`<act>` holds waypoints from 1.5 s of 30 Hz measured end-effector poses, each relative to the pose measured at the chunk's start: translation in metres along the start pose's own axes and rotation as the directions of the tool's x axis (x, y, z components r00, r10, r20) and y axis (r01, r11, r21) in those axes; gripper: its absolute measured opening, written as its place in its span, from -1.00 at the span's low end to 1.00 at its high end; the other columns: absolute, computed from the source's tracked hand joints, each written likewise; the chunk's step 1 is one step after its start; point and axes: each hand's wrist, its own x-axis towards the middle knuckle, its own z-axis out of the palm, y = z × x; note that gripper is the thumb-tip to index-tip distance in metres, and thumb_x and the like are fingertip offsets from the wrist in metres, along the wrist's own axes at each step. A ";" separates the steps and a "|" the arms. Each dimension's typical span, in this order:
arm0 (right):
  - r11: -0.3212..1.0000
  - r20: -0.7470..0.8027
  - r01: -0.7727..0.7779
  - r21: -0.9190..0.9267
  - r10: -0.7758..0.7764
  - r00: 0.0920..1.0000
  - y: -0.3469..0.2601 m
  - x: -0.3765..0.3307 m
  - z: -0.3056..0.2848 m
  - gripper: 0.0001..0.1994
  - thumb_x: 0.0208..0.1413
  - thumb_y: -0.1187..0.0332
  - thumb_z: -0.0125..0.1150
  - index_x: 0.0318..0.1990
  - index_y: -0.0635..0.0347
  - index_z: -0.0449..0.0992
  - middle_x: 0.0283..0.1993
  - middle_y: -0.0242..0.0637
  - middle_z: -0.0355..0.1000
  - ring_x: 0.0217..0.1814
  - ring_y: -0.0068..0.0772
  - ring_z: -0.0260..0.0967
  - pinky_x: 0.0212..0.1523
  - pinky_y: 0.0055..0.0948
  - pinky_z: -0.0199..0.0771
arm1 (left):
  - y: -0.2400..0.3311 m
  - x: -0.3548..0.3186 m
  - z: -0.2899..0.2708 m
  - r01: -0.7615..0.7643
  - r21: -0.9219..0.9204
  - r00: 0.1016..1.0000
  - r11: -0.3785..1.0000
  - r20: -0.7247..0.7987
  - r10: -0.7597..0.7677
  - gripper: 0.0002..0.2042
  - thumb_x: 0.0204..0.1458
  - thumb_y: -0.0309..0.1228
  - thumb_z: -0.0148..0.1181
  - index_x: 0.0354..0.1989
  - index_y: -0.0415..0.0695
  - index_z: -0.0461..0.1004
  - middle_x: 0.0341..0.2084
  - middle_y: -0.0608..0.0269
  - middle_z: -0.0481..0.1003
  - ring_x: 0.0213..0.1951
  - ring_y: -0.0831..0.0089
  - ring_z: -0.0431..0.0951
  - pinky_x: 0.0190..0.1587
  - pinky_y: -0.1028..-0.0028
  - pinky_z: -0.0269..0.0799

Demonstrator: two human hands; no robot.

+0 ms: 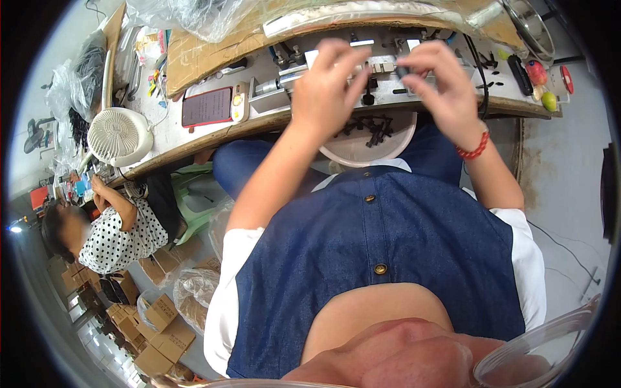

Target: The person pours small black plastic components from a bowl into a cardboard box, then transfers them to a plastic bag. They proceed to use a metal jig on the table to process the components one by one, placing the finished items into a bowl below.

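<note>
My left hand (pixel 326 90) is raised over the workbench edge, its fingers pinched on a small pale metal part (pixel 381 66). My right hand (pixel 440 81) is just to the right of it, with a red bead bracelet on the wrist, and its fingertips grip a small dark piece (pixel 403 70) against the same part. Below both hands a white round bowl (pixel 343 152) rests on my lap, holding several small black parts (pixel 375 128).
The wooden workbench (pixel 213 136) carries a phone (pixel 208 107), a small white fan (pixel 119 136), a cardboard sheet (pixel 213 52), a metal fixture (pixel 284 55), cables and small coloured items at the right. To my left sits another person in a dotted top (pixel 119 236); cardboard boxes (pixel 155 330) lie on the floor.
</note>
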 end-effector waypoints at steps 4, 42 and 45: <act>0.935 0.098 0.137 -0.326 -0.111 0.989 0.003 -0.023 0.032 -0.77 0.09 0.45 0.38 -0.09 0.19 0.57 0.12 -0.30 0.50 0.12 -0.10 0.34 0.14 -0.20 0.42 | -0.003 0.090 -0.016 0.004 0.219 0.989 0.976 -0.143 0.028 -0.78 0.05 -0.31 0.36 -0.23 -0.18 0.59 -0.24 -0.01 0.53 -0.15 0.00 0.59 -0.07 0.08 0.50; 0.945 0.010 -0.191 0.265 0.195 0.981 0.039 0.122 -0.047 -0.84 0.30 0.35 0.30 -0.13 0.26 0.57 -0.40 -0.34 0.57 -0.39 -0.58 0.53 -0.38 -0.60 0.46 | -0.004 -0.041 0.026 -0.021 -0.001 0.999 1.000 0.046 0.021 -0.71 0.10 -0.38 0.39 0.03 0.03 0.66 0.08 0.29 0.62 -0.24 0.35 0.71 -0.22 0.42 0.65; 0.861 -0.063 -0.235 0.452 0.294 0.954 0.022 0.095 -0.047 -0.87 0.36 0.35 0.22 -0.17 0.23 0.56 -0.37 -0.25 0.59 -0.39 -0.56 0.53 -0.37 -0.62 0.48 | -0.002 -0.030 0.016 -0.025 -0.017 0.998 1.000 0.062 0.026 -0.69 0.11 -0.38 0.38 0.06 0.05 0.65 0.05 0.28 0.62 -0.29 0.32 0.70 -0.24 0.43 0.64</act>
